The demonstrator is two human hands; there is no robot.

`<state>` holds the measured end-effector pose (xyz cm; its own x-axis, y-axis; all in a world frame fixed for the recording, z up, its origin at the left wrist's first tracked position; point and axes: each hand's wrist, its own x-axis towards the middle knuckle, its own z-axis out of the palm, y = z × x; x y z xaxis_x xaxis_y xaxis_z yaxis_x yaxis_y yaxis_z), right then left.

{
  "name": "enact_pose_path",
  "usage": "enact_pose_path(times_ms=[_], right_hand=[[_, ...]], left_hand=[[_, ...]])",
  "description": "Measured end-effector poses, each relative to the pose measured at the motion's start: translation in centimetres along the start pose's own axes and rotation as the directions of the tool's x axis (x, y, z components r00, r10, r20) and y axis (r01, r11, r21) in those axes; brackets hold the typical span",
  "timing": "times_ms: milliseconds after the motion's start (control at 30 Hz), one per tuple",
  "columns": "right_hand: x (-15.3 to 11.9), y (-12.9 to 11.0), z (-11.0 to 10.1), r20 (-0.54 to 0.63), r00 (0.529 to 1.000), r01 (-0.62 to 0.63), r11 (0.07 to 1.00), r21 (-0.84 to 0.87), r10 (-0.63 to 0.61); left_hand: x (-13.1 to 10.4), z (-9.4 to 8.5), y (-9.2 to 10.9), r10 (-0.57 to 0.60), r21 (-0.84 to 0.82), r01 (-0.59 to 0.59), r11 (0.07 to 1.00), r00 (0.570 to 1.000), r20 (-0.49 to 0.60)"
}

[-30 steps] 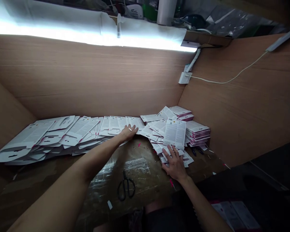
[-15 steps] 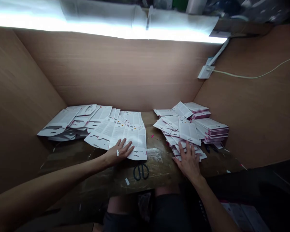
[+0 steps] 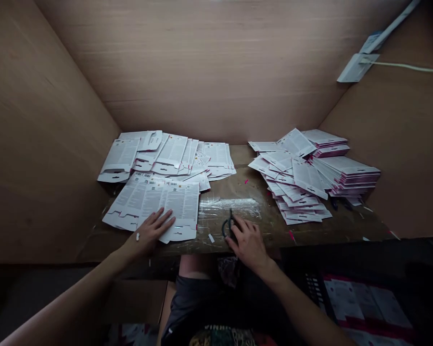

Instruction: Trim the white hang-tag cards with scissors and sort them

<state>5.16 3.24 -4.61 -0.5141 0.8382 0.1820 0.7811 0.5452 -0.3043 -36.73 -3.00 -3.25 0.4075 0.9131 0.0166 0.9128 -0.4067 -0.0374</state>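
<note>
My left hand (image 3: 149, 233) lies with spread fingers on the front group of flat white printed packets (image 3: 159, 199), at the left front of the table. My right hand (image 3: 248, 241) rests over dark-handled scissors (image 3: 225, 227) near the table's front edge, thumb and fingers around one handle. Part of the scissors is hidden under the fingers. Behind my left hand lies a row of overlapping white packets (image 3: 171, 150). A loose heap of packets (image 3: 292, 180) with pink edges spreads beyond my right hand.
Neat packet stacks (image 3: 359, 175) stand at the right. Clear tape (image 3: 229, 207) crosses the brown table (image 3: 241, 166). A small white scrap (image 3: 211, 238) lies near the front. Wooden panels (image 3: 216, 72) enclose the back and sides. A crate with packets (image 3: 364, 302) sits low right.
My right hand has left the packet heap and moved left onto the scissors. My left hand has slid the front packets left, away from the row behind. The view has tilted down.
</note>
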Motion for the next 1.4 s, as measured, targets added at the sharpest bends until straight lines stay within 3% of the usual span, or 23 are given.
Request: enact_pose_path(times_ms=[67, 167, 300, 400, 500, 567, 633, 733, 867, 933, 1000, 1033, 1100, 1167, 1233, 1300, 1367, 1400], right_hand=[[-0.6, 0.8, -1.2, 0.017, 0.999, -0.037, 0.999, -0.012, 0.037], [-1.7, 0.8, -2.4, 0.043, 0.998, -0.040, 0.998, -0.044, 0.042], [-3.5, 0.7, -2.2, 0.066, 0.995, 0.086, 0.990, -0.108, -0.080], [-5.5, 2.0, -1.8, 0.039, 0.998, 0.045, 0.993, -0.106, -0.042], [-7.1, 4.2, -2.1, -0.053, 0.997, -0.050, 0.991, 0.128, 0.057], [-7.4, 5.3, -2.8, -0.104, 0.970, -0.164, 0.907, 0.388, 0.219], [-6.8, 5.9, -3.4, -0.038, 0.928, -0.272, 0.744, 0.610, 0.371], [-4.8, 6.0, -3.7, 0.101, 0.918, -0.323, 0.578, 0.750, 0.383], [-2.3, 6.0, -3.4, 0.133, 0.948, -0.288, 0.603, 0.744, 0.288], [-1.8, 6.2, -3.3, 0.159, 0.952, -0.292, 0.624, 0.725, 0.261], [-1.9, 6.5, -3.2, 0.175, 0.948, -0.306, 0.619, 0.723, 0.265], [-2.0, 6.7, -3.1, 0.183, 0.944, -0.318, 0.605, 0.730, 0.275], [-2.3, 7.1, -2.8, 0.199, 0.934, -0.341, 0.578, 0.741, 0.296], [-2.7, 7.4, -2.5, 0.196, 0.932, -0.344, 0.577, 0.741, 0.303], [-3.0, 7.8, -2.0, 0.191, 0.936, -0.336, 0.590, 0.734, 0.295], [-3.2, 8.3, -1.5, 0.190, 0.937, -0.335, 0.599, 0.727, 0.294], [-3.2, 8.6, -1.1, 0.186, 0.938, -0.334, 0.621, 0.709, 0.292], [-3.1, 8.7, -1.0, 0.180, 0.940, -0.330, 0.635, 0.699, 0.290]], left_hand=[[-1.3, -0.1, -0.2, -0.035, -0.018, 0.036, 0.999, 0.999, 0.022], [-0.9, 0.6, 1.8, -0.062, -0.017, 0.061, 0.998, 0.997, -0.044], [3.2, 1.5, 7.1, -0.009, -0.083, -0.003, 0.997, 0.990, -0.139], [7.0, 1.4, 11.1, 0.002, -0.209, -0.028, 0.977, 0.992, -0.123], [9.4, 1.4, 13.3, 0.005, -0.321, -0.039, 0.946, 0.994, -0.106], [10.1, 1.4, 13.9, 0.021, -0.363, -0.055, 0.930, 0.995, -0.098], [10.3, 1.6, 14.1, 0.029, -0.382, -0.062, 0.922, 0.995, -0.092], [10.5, 1.9, 14.1, 0.047, -0.394, -0.076, 0.916, 0.995, -0.083], [10.4, 1.8, 14.3, 0.104, -0.407, -0.145, 0.902, 0.987, -0.120], [9.1, 1.4, 14.0, 0.046, -0.376, -0.126, 0.918, 0.976, -0.214], [6.3, 0.9, 12.7, -0.145, -0.318, 0.021, 0.948, 0.917, -0.372], [4.5, 0.6, 11.6, -0.270, -0.293, 0.144, 0.945, 0.847, -0.458], [0.0, 0.4, 9.0, -0.496, -0.277, 0.417, 0.866, 0.644, -0.582], [-4.6, 0.4, 6.5, -0.684, -0.295, 0.669, 0.682, 0.441, -0.581], [-8.3, 0.5, 4.8, -0.857, -0.284, 0.851, 0.443, 0.309, -0.412], [-10.4, 0.6, 3.9, -0.953, -0.193, 0.938, 0.286, 0.258, -0.159], [-10.8, 0.8, 3.2, -0.959, -0.110, 0.954, 0.279, 0.282, 0.012], [-10.4, 0.9, 2.9, -0.953, -0.097, 0.950, 0.296, 0.301, 0.042]])
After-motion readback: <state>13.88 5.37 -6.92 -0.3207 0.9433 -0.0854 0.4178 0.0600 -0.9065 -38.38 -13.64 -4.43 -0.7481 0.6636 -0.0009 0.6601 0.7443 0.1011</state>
